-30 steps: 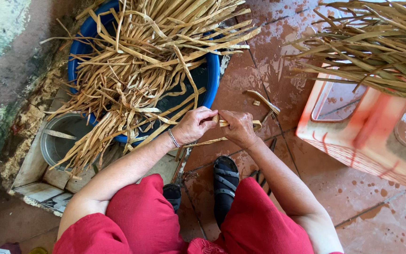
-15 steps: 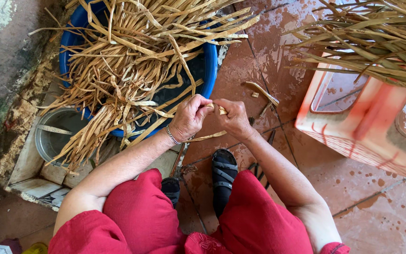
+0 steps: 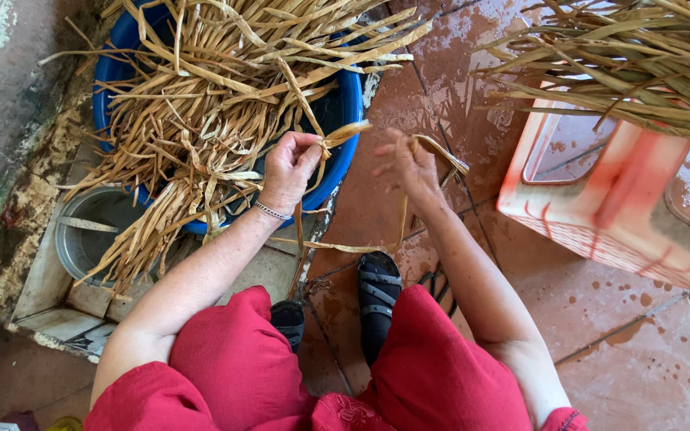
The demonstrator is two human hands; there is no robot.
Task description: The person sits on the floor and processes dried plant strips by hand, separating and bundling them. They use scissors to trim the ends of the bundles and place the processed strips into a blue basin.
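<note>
Pinching one dry straw-coloured leaf strip [image 3: 343, 132] just in front of the blue tub [image 3: 350, 104], the left hand [image 3: 287, 169] is closed on it. Beside it, the right hand [image 3: 409, 168], blurred, grips a second strip [image 3: 441, 152], fingers curled shut. Splitting cleanly likely needs an even pull from both hands. Flat, papery, curling strips [image 3: 217, 96] overflow the tub; right of it stands an orange plastic stool [image 3: 600, 215] on wet red tiles [image 3: 648, 351].
</note>
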